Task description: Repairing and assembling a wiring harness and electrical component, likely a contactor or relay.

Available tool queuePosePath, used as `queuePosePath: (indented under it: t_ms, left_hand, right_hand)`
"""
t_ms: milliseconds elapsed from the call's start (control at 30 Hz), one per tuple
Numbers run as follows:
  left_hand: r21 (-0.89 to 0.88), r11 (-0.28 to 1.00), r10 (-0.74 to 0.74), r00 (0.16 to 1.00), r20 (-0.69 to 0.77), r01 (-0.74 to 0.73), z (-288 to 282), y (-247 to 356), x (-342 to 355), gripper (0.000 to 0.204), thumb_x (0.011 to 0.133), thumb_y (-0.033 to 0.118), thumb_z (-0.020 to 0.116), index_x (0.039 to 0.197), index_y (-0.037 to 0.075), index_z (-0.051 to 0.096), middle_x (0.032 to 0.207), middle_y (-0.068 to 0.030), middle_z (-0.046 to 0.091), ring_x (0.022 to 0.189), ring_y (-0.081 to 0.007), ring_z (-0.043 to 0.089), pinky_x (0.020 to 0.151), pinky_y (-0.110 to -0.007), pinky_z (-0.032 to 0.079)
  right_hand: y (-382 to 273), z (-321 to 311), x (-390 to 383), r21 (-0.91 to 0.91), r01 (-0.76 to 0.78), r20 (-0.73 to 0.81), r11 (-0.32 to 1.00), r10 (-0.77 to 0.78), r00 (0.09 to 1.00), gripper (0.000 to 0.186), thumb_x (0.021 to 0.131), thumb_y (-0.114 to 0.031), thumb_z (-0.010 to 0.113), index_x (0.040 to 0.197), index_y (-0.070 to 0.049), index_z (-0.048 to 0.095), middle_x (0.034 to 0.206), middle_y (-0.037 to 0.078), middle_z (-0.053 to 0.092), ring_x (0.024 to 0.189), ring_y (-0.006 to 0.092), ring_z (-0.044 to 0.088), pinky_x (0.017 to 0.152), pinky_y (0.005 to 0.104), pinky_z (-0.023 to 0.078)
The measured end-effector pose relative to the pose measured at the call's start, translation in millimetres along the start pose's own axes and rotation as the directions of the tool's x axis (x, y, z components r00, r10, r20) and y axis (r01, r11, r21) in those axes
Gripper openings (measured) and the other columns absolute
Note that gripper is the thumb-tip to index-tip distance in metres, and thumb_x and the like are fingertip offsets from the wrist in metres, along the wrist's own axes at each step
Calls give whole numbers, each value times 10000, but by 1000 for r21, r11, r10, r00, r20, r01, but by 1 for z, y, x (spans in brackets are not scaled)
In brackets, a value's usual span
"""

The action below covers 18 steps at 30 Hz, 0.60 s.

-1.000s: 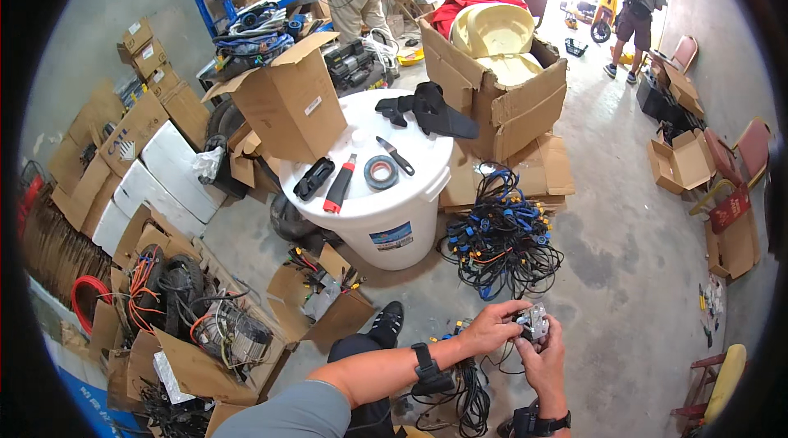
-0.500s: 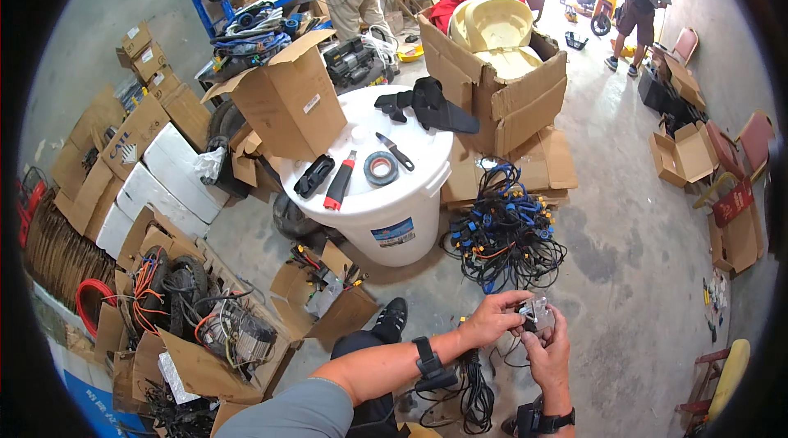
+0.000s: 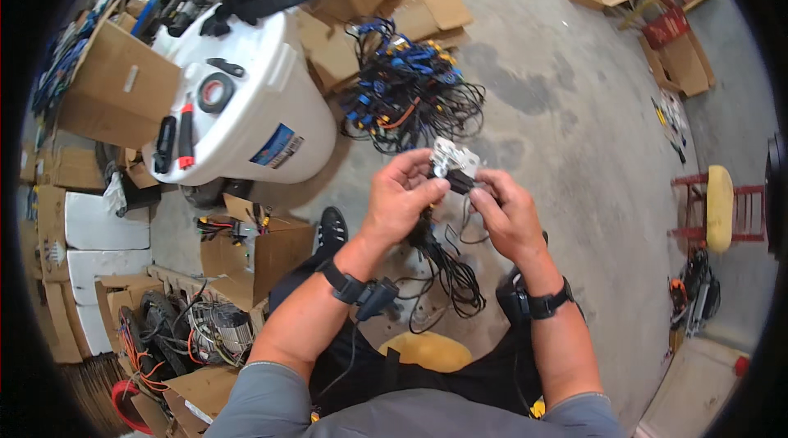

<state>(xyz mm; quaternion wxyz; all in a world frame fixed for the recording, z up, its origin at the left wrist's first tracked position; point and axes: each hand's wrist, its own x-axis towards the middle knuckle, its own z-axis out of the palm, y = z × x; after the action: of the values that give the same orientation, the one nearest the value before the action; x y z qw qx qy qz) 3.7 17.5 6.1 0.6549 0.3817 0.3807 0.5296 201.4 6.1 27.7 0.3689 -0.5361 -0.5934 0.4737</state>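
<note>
Connector block (image 3: 454,160) pinched between both raised hands; left hand (image 3: 400,201), right hand (image 3: 507,212).

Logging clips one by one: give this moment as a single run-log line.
left hand: holds small white part | right hand: pinches black connector | black cables: dangling below | white barrel: ahead-left

Both hands (image 3: 455,200) gripping small white part (image 3: 454,157), black wires (image 3: 447,270) dangling
</note>
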Motion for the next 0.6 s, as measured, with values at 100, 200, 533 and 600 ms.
queuePosePath:
  t_ms: [100,200,533,600]
  left_hand:
    - [10,1000,12,1000,-26,-11,7,1,-2,427,845,-14,719,1235,-33,547,1029,-70,666,851,-102,630,682,-237,521]
    - [-8,1000,4,1000,-6,-4,8,2,-3,447,831,-12,737,1228,-24,533,1070,-78,654,896,-120,636,730,-254,542]
    - [-44,999,2,1000,-7,-2,8,1,-2,417,838,-4,725,1193,-13,507,1063,-124,663,926,-167,656,818,-302,553]
    - [-54,998,41,998,-47,-44,7,2,-2,407,863,13,700,1210,-23,491,1052,-142,665,893,-191,671,785,-323,575]
  right_hand:
    - [-4,-2,-4,45,-44,20,998,43,999,255,925,-140,614,1129,13,607,821,93,658,775,151,626,701,303,509]
    - [-6,-2,-7,71,-48,27,996,46,999,240,947,-125,582,1134,22,610,825,89,658,750,153,640,693,299,513]
    - [-8,1,-5,140,-71,81,988,60,995,238,963,-135,558,1121,34,615,792,72,661,703,132,636,649,285,509]
    - [-12,1,-4,155,-115,106,981,99,989,233,960,-143,565,1108,30,616,787,68,660,690,123,629,625,274,503]
